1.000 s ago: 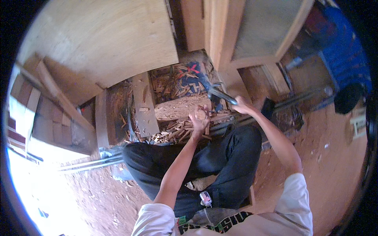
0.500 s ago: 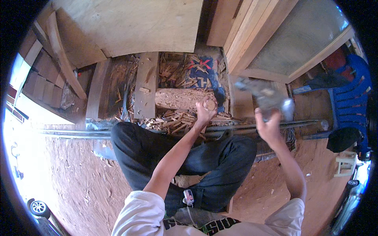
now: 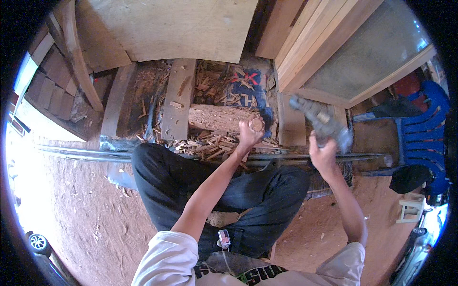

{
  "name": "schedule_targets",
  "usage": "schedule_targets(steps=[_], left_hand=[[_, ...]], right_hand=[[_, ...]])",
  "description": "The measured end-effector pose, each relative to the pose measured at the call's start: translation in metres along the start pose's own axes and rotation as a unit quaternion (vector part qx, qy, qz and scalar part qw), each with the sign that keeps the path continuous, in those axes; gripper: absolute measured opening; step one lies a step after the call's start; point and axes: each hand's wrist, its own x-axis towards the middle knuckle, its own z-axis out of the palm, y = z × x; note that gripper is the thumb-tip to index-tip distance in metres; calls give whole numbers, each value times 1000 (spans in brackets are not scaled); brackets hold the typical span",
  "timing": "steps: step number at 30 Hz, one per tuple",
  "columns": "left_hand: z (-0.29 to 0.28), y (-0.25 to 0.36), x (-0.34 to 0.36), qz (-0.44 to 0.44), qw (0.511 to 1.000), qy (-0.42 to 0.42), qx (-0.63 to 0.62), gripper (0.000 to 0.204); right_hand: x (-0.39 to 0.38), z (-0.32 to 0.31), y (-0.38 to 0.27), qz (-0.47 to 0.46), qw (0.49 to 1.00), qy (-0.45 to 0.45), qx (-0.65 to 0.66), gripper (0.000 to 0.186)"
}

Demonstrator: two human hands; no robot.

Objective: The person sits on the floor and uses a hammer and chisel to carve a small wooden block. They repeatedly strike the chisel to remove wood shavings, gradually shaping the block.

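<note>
My left hand [image 3: 250, 137] is closed around a piece of wood with a round, pale top [image 3: 256, 125], at the right end of a rough-hewn log [image 3: 217, 118]. I cannot tell whether that round top is part of the log or a separate handle. The log lies crosswise over wood chips [image 3: 219, 147], its left end against a flat board [image 3: 178, 107]. To the right, my right hand [image 3: 324, 155] is raised, gripping a bulky grey tool [image 3: 325, 121], narrow at its far end. Motion smears the tool, so its exact kind is unclear.
Beyond the log lean a large plywood sheet [image 3: 176, 28] and a wooden frame with a grey panel [image 3: 362, 52]. A blue plastic chair [image 3: 424, 124] stands at the right. Dark bars [image 3: 86, 153] run crosswise near my crossed legs [image 3: 214, 186]. Reddish dirt [image 3: 95, 200] covers the near ground.
My right hand stays raised at the right, and the grey tool looks less blurred than before. My left hand keeps its hold at the log's end. The whole view has shifted slightly.
</note>
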Motion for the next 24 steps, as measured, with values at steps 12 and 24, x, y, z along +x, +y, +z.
schedule_targets(steps=[12,24], left_hand=[[8,-64,28,59,997,12,-54,33],[-12,-29,52,12,998,57,6,15]], right_hand=[[3,2,-9,28,995,-74,-63,14],[16,54,57,224,926,-238,-189,28]])
